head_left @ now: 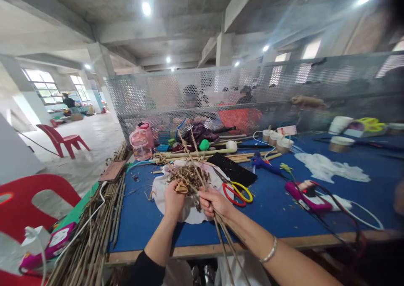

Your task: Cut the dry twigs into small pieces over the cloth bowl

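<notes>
My right hand [215, 202] is wrapped round a few long dried stems [225, 235], which slant from my lap up across the table. My left hand [174, 201] is closed at a curled tan dried leaf [182, 187], just left of the stems. Beneath both hands, a white cloth or bag [162, 185] lies spread with a heap of brown dried plant bits [192, 177] on it. Right of my right hand rest scissors [234, 195] with red and yellow handles, their blades pointing toward the heap.
A black sheet [235, 172] and a blue glue gun [263, 162] lie beyond the scissors. Many thin sticks [94, 231] are stacked at left, near a red chair [28, 206]. Purple power strips [307, 197], cables and white plastic [331, 167] occupy the right. A perforated metal screen [151, 92] stands behind.
</notes>
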Demonstrator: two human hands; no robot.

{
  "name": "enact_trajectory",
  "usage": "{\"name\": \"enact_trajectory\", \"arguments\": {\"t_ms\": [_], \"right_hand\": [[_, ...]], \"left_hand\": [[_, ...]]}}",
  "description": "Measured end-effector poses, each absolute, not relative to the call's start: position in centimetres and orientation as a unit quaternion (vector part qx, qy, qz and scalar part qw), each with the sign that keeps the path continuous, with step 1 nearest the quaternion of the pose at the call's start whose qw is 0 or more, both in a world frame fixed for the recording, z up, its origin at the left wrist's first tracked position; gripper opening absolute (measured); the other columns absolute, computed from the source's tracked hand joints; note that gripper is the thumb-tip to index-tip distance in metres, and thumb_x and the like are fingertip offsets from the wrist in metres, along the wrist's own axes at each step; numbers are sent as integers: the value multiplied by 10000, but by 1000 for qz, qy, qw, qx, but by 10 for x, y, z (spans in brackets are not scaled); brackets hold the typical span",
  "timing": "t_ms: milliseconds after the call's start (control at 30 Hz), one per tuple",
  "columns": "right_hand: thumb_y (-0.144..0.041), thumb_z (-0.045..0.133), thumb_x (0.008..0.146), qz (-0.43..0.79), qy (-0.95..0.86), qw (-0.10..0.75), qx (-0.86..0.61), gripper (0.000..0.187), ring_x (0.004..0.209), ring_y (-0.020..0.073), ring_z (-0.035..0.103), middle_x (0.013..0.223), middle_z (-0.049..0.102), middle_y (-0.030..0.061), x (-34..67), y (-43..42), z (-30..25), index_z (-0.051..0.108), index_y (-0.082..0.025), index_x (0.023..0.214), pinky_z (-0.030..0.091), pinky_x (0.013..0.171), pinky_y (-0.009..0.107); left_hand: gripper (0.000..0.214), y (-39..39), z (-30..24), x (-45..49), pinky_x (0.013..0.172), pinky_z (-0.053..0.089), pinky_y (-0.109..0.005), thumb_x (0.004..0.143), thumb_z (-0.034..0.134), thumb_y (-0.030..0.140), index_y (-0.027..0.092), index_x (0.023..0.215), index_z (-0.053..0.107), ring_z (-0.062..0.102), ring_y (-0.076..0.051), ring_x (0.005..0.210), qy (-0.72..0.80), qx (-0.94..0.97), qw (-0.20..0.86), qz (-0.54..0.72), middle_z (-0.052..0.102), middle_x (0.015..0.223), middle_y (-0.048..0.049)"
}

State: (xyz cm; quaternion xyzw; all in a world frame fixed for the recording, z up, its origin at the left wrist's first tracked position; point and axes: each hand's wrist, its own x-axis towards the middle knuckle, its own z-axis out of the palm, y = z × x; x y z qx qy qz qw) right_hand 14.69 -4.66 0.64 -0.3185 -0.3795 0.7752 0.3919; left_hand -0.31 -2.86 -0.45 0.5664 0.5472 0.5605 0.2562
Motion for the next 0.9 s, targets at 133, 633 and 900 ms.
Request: {"name": "enact_trajectory", "arguments": {"t_ms": [133,633,900], "right_hand": [[-389,726,564,773,-383,400,-309,436,270,23,249,381,414,-121,145,-43,2,348,-220,701,130,276,148],[-294,705,698,870,-317,338,-170,355,325,23,210,444,365,-118,149,-45,7,460,-227,946,81,306,142],[-292,706,699,848,-331,377,-167,373,331,19,212,458,382,-110,147,-40,11,493,-217,996,108,300,138]], "left_hand": [[159,-27,-2,-2,581,394,-229,633,502,149,142,719,636,523,-133,599,526,543,295,585,625,654,-25],[303,-30,-4,-2,721,444,-285,646,482,84,147,882,661,586,-181,776,537,593,161,578,653,823,-72],[270,-41,6,-6,711,468,-297,661,479,107,148,847,670,612,-193,760,591,579,204,524,679,801,-74]]}}
